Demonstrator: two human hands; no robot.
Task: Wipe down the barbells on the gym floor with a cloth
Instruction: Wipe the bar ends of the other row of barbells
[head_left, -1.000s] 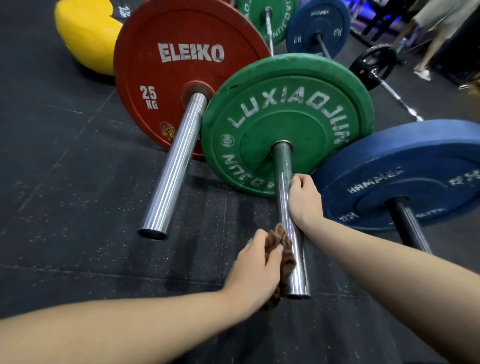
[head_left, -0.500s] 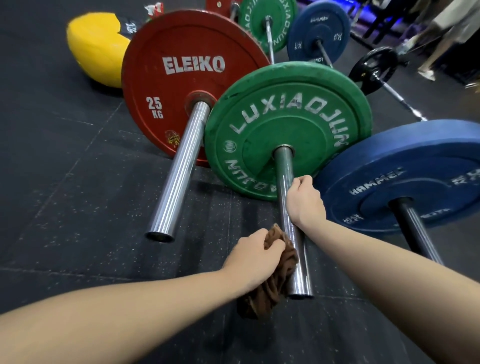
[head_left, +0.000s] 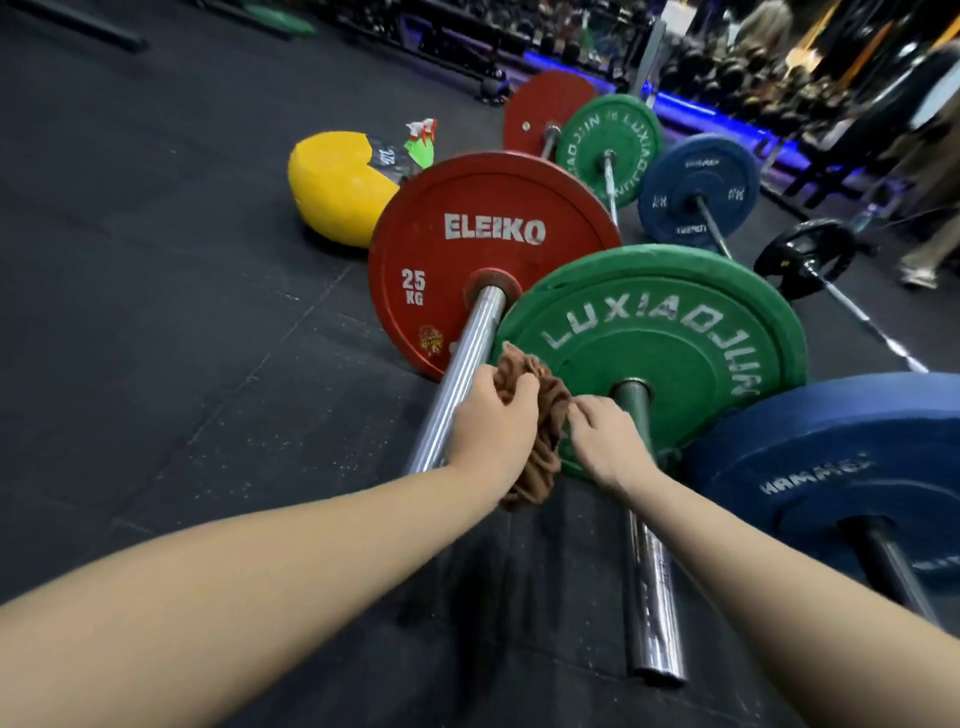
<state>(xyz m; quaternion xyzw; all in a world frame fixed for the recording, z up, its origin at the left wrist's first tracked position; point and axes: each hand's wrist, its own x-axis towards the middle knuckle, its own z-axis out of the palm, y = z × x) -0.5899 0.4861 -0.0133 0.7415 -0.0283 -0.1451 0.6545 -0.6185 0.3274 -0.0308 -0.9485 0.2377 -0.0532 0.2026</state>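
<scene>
Both grips have come off the chrome sleeve (head_left: 649, 597) and drawn together above it, lifting the cloth. The left grip (head_left: 491, 423) clutches the brown cloth (head_left: 545, 452), a crumpled, nubby towel hanging in loose folds at 9 o'clock from the hub of the green plate (head_left: 675, 332). The right grip (head_left: 605, 441) curls its fingertips at the cloth's edge; whether it pinches cannot be told. The sleeve, a smooth steel cylinder, runs low over the speckled rubber floor (head_left: 208, 364) from that hub toward 6 o'clock. A red plate (head_left: 457, 208) stands at 10 o'clock and a blue plate (head_left: 857, 431) at 4 o'clock.
</scene>
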